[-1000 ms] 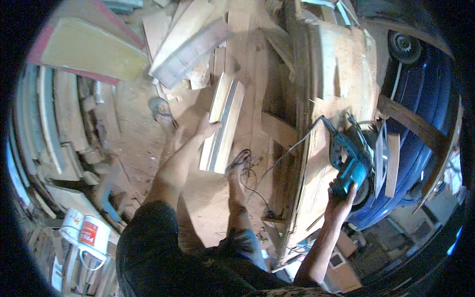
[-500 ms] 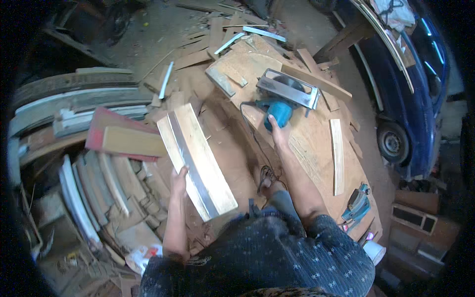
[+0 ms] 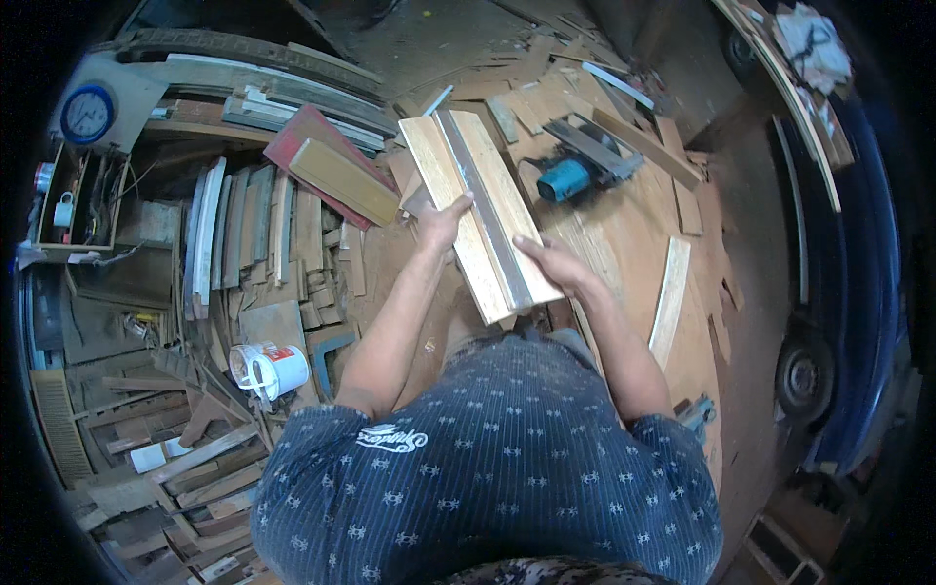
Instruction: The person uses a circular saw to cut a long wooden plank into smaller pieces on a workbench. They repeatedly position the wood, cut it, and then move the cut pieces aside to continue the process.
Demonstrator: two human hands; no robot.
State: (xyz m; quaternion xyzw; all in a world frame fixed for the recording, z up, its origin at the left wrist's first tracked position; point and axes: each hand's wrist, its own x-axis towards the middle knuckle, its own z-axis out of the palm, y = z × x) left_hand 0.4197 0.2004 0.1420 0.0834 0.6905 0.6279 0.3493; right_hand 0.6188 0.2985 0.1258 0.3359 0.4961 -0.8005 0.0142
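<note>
My left hand (image 3: 444, 222) grips the left side of a pale wooden board (image 3: 525, 255) with a dark grey strip along its length, thumb on its face. My right hand (image 3: 554, 258) grips the board's right edge lower down, so it is held tilted in front of me. Beyond it a teal circular saw (image 3: 565, 177), with a metal base plate, lies on the plywood worktop (image 3: 624, 263) among loose offcuts. A pale narrow strip (image 3: 669, 302) lies to the right, and another teal power tool (image 3: 694, 417) is partly hidden near my right elbow.
Stacked planks (image 3: 244, 234) and scrap wood fill the left side, with a white bucket (image 3: 283, 369), a wall clock (image 3: 88, 114) and a red-edged board (image 3: 317, 166). Timber pieces litter the floor ahead. A dark blue car (image 3: 853, 361) stands at the right behind a raised plank.
My right hand has left the circular saw, now lying on the worktop, and taken hold of the board. The board has risen toward the centre and the view has swung.
</note>
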